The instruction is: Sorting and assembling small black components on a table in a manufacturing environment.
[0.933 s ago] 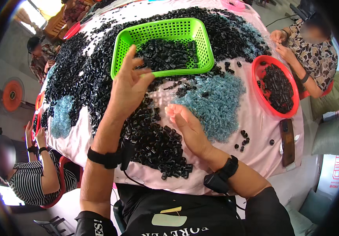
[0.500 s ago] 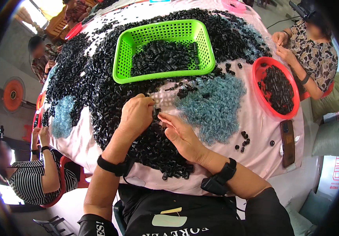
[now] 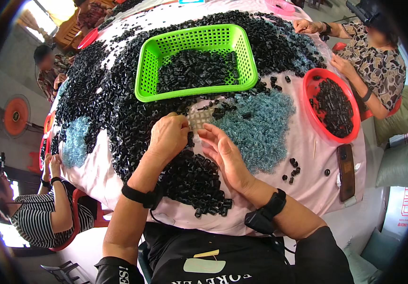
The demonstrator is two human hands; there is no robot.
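Note:
My left hand [image 3: 170, 137] is closed over the near edge of the pile of small black plastic pieces [image 3: 128, 137]. Its fingertips are pinched together, and whatever they hold is hidden. Just to its right, my right hand [image 3: 227, 158] is held with fingers apart and slightly curved, and I see nothing in it. Beyond that hand lies a heap of small bluish, clear-looking coils [image 3: 260, 128], like little springs. A pale grid-patterned patch [image 3: 201, 119] shows between the hands and the basket. More black pieces [image 3: 194, 184] are heaped below my hands.
A green basket [image 3: 197, 90] of black pieces stands ahead. At the right are a red bowl [image 3: 308, 111] of dark parts, a phone [image 3: 346, 173] and a few loose black pieces [image 3: 294, 165]. Other people sit around the pink-covered table [image 3: 279, 203]. A second coil heap [image 3: 75, 142] lies left.
My right hand has drawn slightly away from the left, and its fingers have spread. My left hand shifted a little right. The co-worker at the right has stretched one hand toward the pile.

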